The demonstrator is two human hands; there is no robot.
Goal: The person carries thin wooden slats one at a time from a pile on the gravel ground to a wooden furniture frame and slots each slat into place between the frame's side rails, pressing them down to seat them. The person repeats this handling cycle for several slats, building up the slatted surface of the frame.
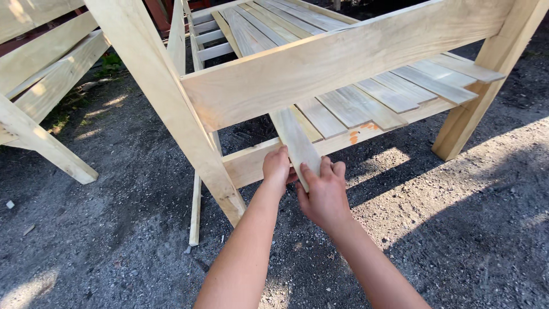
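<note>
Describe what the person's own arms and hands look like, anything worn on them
Both forearms are bare up to the frame's bottom edge: no sleeves show. The left hand and right hand wear no gloves, and no rings, watch or bracelets are visible. Fingernails look short and unpainted.

Your left hand and right hand sit at the near end of a loose slat, squeezed between the wide upper rail above and the lower rail below. The slanted leg blocks you on the left, and the laid slats fill the shelf to the right. Open gravel ground lies behind and right of your arms.
</note>
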